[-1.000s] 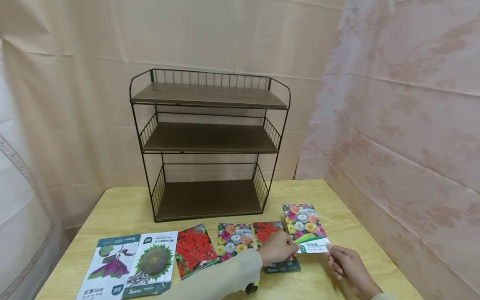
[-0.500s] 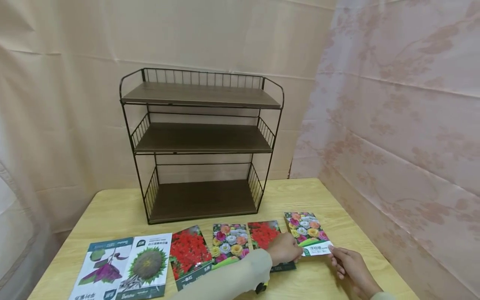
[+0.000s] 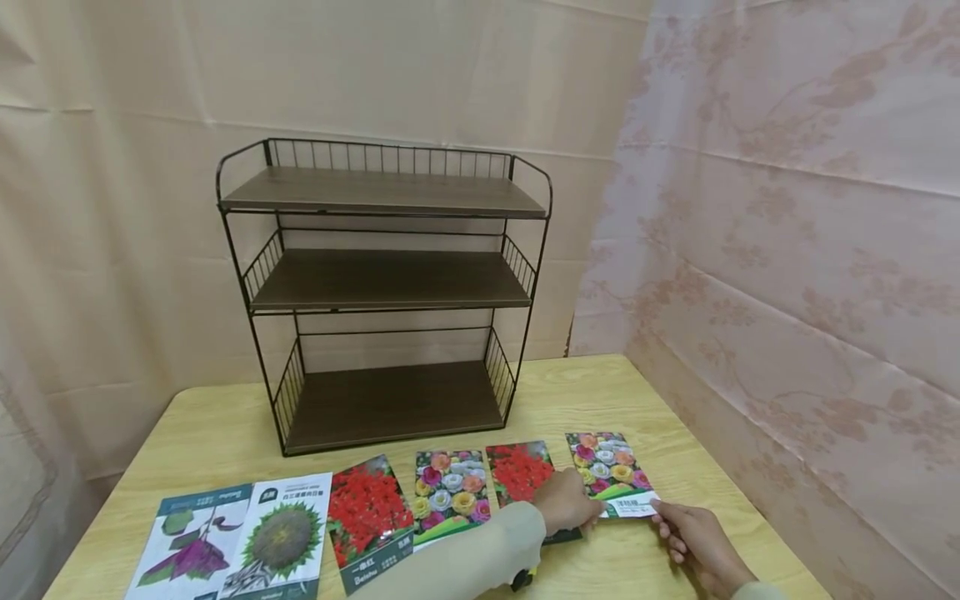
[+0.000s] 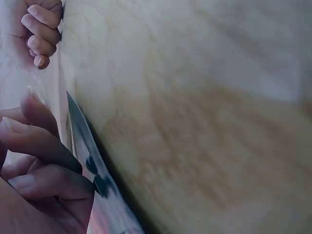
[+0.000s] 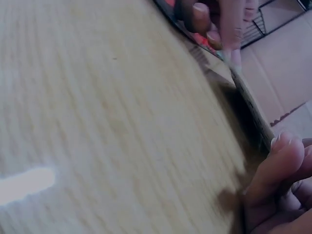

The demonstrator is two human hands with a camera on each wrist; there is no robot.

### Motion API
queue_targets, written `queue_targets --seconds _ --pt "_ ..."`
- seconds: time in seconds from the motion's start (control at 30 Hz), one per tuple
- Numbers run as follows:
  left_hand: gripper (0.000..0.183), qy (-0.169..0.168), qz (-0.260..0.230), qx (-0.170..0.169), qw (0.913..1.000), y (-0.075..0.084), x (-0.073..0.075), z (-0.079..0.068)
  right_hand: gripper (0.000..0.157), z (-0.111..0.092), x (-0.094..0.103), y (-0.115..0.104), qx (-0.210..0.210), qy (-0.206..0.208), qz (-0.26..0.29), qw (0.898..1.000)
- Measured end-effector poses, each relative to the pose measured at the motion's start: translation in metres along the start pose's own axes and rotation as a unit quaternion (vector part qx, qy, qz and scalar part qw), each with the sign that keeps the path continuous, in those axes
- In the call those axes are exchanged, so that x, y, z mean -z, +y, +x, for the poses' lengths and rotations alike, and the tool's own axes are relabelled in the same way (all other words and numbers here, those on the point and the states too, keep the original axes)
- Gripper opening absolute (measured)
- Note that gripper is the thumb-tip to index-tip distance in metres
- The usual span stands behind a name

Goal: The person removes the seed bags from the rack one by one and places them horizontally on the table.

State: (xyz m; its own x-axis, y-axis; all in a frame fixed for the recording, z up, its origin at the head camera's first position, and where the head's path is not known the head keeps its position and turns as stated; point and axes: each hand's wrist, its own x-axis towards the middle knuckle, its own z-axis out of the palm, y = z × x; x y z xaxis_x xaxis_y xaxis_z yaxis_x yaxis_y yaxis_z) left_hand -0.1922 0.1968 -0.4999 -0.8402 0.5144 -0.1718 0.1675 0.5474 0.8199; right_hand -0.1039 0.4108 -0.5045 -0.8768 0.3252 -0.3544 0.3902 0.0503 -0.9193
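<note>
A seed packet (image 3: 611, 462) with many-coloured blooms and a white lower band lies at the right end of a row. My left hand (image 3: 567, 502) pinches its lower left corner, its forearm reaching across the row. At the lower right corner, the thumb and fingers of my right hand (image 3: 697, 537) pinch it. The right wrist view shows the packet's thin edge (image 5: 251, 105) between both hands, just above or on the table. A red-flower seed packet (image 3: 517, 471) lies partly beneath my left hand. In the left wrist view, the left fingers (image 4: 44, 146) are curled.
Leftward lie another many-coloured flower packet (image 3: 450, 487), a red-flower packet (image 3: 369, 508), a sunflower packet (image 3: 281, 533) and a purple-plant packet (image 3: 191, 542). A three-tier shelf rack (image 3: 390, 279) stands behind them on the wooden table (image 3: 570, 392). Curtains hang behind and at right.
The packet between my hands has come down and nearer to me, towards the tabletop. Both hands keep hold of its corners. The head view has turned slightly right.
</note>
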Motion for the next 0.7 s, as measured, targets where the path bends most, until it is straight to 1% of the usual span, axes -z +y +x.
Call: queue_targets --seconds 0.13,0.27,0.33,0.4,0.47,0.53,0.6,0.67,0.7 --pt "0.045 0.012 -0.020 -0.005 0.9997 -0.005 0.004 0.001 0.030 0.006 0.010 0.000 -0.018 -0.021 0.006 1.000" --pt "0.045 0.015 -0.038 -0.012 0.9991 -0.010 0.010 0.001 0.031 0.010 0.018 -0.002 -0.023 -0.062 -0.001 0.998" --pt "0.044 0.014 -0.045 -0.013 0.9988 -0.011 0.012 0.000 0.031 0.013 0.019 -0.004 -0.027 -0.078 -0.012 0.996" --pt "0.043 0.014 -0.051 -0.016 0.9985 -0.011 0.014 0.000 0.033 0.015 0.021 -0.006 -0.033 -0.086 -0.025 0.995" --pt "0.041 0.007 -0.057 -0.021 0.9981 -0.010 0.015 -0.001 0.036 0.014 0.023 -0.006 -0.042 -0.079 -0.049 0.995" --pt "0.038 -0.008 -0.068 -0.033 0.9971 -0.009 0.017 -0.001 0.041 0.012 0.027 -0.008 -0.049 -0.066 -0.077 0.994" --pt "0.036 -0.027 -0.074 -0.054 0.9954 -0.008 0.023 -0.003 0.045 0.008 0.030 -0.012 -0.051 -0.051 -0.107 0.992" --pt "0.035 -0.047 -0.063 -0.083 0.9934 -0.008 0.033 -0.006 0.048 0.004 0.031 -0.020 -0.042 -0.046 -0.124 0.990" --pt "0.035 -0.054 -0.053 -0.102 0.9919 -0.008 0.040 -0.008 0.048 0.003 0.031 -0.026 -0.033 -0.051 -0.131 0.989"
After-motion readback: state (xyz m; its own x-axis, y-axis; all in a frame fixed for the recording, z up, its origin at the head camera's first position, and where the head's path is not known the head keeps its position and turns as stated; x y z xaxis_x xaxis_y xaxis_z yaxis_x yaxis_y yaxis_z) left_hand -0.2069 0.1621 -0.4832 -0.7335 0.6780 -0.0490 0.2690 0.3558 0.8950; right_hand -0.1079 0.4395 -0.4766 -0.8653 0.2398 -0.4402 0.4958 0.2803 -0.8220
